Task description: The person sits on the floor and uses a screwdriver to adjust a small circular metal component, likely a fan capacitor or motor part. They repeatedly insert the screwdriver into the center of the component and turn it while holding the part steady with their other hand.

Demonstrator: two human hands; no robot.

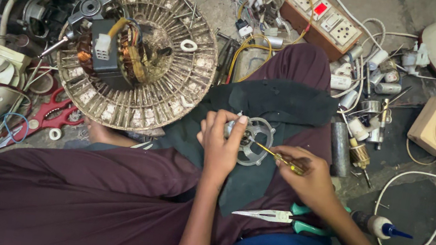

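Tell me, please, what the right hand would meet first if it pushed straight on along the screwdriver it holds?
Probably the round metal motor housing, which the left hand steadies; the right hand aims its screwdriver there.

- Round grey cast-metal motor cover, dull with a slight shine, pinched in left hand.
- Thin screwdriver with clear yellow glossy plastic handle and bright steel shaft, gripped in right hand.
- Dark green matt cloth, soft, a little rough.
- Pliers of polished steel, teal plastic grips.
- Round dusty wire fan guard, dull metal.
- Wooden switch box, brown, smooth.
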